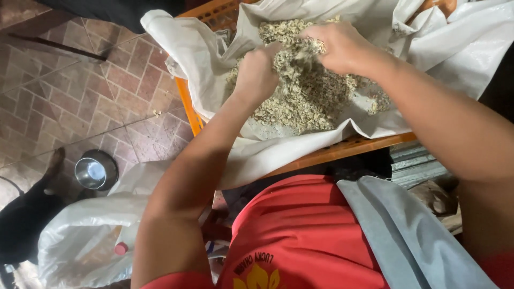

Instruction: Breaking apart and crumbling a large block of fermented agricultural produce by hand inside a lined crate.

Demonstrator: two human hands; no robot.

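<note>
At the lower left of the frame a crumpled white plastic sack (80, 241) is lying on the reddish tiled floor (80, 96), with a small round steel bowl (96, 170) sitting just above it and a dark animal (27, 214) standing at the far left edge. A white bottle with a pink cap (124, 247) is poking out beside the sack.

Moving toward the centre, the left hand (256, 72) is pressing into a heap of pale, flaky chopped straw-like material (305, 99), its fingers curled closed around a clump of it. The heap is resting at the upper centre, on a white woven sheet (214, 59) that is lining an orange slatted plastic crate (342, 150).

Just right of it, the right hand (342, 48) is pinching a tuft of the same material (fingers bent down and gripping). Judging by this, the mixing is going best if both hands are lifting from the bottom and breaking clumps over the middle, keeping flakes off the sheet's edges.
</note>
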